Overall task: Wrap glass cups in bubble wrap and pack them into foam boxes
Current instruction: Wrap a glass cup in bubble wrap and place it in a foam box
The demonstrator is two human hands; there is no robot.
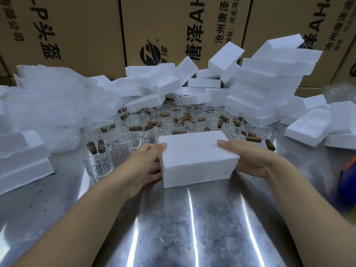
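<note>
1. Held a closed white foam box (pixel 196 157) lengthwise between both hands, low over the near middle of the steel table (pixel 173 228) — resting or just lifted, impossible to say.
2. Gripped its left end with the left hand (pixel 148 162): thumb laid flat on the top corner, fingers pressed together and curled against the end face.
3. Clasped its right end with the right hand (pixel 248 158): thumb stretched along the top, palm against the end, remaining fingers hidden behind the box — spread or closed, could not tell.
4. Crowded just beyond the box, many clear glass cups (pixel 98 160) with brown handles (pixel 134 128), upright and close-packed, the nearest one beside the left wrist.
5. Heaped at far left, bubble wrap (pixel 48 108), with more foam boxes (pixel 21 155) stacked in front of it near the table's left edge.
6. Piled at the back and right, further foam boxes, some in a leaning stack (pixel 260 89), others tumbled.
7. Lined up behind everything, brown cardboard cartons (pixel 77 26) printed with black characters.
8. Glimpsed at the right edge, a blurred blue and orange thing (pixel 348 182).
</note>
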